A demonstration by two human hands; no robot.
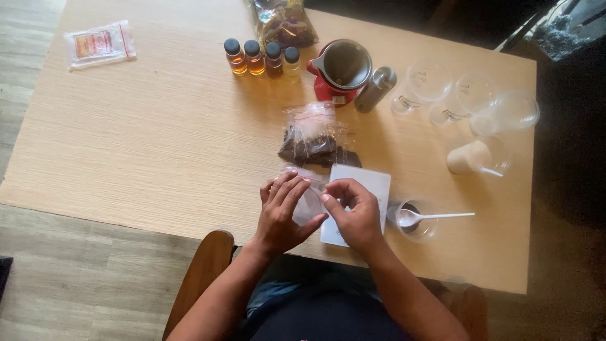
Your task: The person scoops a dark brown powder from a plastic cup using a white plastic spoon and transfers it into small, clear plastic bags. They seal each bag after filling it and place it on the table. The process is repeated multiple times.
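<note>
Fingers of our left hand (282, 211) and right hand (353, 211) pinch 1 small clear bag (307, 201); beyond stand 4 amber bottles (262, 58).

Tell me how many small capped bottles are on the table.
4. The small bottles stand in one row at the table's far side, left of the red pot: first, second, third, fourth. None looks hidden.
</note>
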